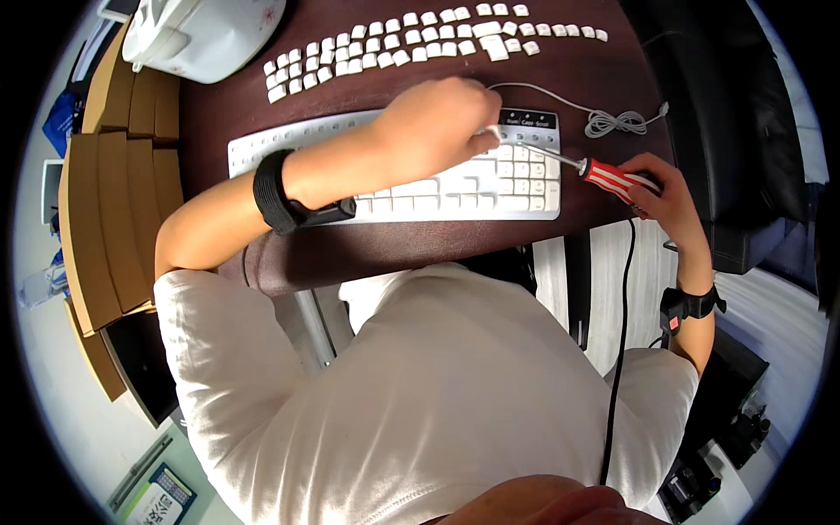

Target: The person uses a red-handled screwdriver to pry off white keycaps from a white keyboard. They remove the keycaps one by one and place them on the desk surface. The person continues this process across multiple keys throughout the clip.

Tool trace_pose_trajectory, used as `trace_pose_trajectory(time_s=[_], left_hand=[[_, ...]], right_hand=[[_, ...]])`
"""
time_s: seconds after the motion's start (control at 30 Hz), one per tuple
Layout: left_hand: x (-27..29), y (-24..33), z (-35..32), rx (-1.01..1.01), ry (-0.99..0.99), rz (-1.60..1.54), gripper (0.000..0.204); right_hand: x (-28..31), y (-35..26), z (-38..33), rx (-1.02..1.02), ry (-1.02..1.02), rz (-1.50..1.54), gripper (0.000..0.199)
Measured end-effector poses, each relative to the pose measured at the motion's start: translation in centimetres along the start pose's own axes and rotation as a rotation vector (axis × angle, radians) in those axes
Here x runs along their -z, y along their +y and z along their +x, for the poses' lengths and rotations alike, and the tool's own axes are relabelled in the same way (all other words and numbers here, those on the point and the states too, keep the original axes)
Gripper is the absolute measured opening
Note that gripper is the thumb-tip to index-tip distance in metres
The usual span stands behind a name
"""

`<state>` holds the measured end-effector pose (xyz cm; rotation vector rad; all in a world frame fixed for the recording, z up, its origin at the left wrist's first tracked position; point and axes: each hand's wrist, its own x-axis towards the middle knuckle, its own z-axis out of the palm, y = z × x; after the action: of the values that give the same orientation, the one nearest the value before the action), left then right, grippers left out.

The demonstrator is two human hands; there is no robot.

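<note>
A white keyboard (437, 188) lies near the table's front edge. Part of its key field is bare and keys remain on its right block. My right hand (667, 194) grips a screwdriver (612, 178) with a red and white striped handle. The metal shaft reaches left, its tip at the upper keys of the right block. Above the keyboard, my left hand (446, 127) is closed, thumb and fingers pinched beside the screwdriver tip. Whatever they pinch is too hidden to name. Loose white keycaps (398, 59) lie in rows behind the keyboard.
A coiled grey cable (617, 122) rests on the dark table (569, 74) behind the screwdriver. At the back left stands a white rounded appliance (206, 39). Cardboard boxes (96, 227) are stacked along the left side, and a black padded seat (717, 114) borders the right.
</note>
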<state>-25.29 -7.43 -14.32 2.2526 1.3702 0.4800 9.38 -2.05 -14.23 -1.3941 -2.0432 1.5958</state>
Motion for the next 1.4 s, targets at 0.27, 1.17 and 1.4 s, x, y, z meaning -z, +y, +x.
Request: trace_pose_trajectory(time_s=[0.27, 1.17, 1.4], left_hand=[[0.4, -1.3, 13.4, 0.041, 0.007, 0.455, 0.022], [0.1, -2.9, 12.6, -0.053, -0.01, 0.343, 0.03], [-0.9, 1.3, 0.2, 0.1, -0.224, 0.087, 0.038]], right_hand=[[1.6, 2.5, -1.0, -0.026, 0.172, 0.082, 0.02], [2.7, 2.8, -2.9, -0.019, 0.231, 0.054, 0.02], [1.3, -5.7, -3.3, 0.003, 0.148, -0.115, 0.019]])
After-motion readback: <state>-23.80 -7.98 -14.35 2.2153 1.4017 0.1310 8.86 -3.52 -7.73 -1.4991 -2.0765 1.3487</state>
